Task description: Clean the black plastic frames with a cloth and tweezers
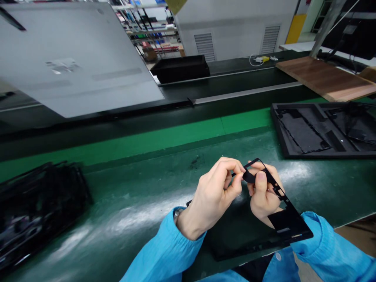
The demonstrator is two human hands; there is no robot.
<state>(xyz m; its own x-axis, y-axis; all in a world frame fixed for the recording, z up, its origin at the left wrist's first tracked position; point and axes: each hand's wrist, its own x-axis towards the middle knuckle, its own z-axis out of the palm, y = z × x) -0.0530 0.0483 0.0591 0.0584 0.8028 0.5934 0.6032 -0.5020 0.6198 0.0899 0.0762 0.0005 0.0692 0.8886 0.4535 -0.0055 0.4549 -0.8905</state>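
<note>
A thin black rectangular frame [289,209] with small cut-outs along one side is held tilted above the green bench. My right hand [266,196] reaches through its opening and closes round one side, fingers behind, thumb in front. Next to that thumb, a small black strip [249,176] stands out near the frame's upper corner. My left hand [216,192] pinches the strip's end between thumb and fingertips. It covers part of the frame's left side.
A pile of black frames [38,215] lies on the left. To the right is a black foam tray [284,147] holding more frames. A large grey panel [88,58] stands at the back left, near a black bin [182,68]. A wooden board [329,78] is at the back right.
</note>
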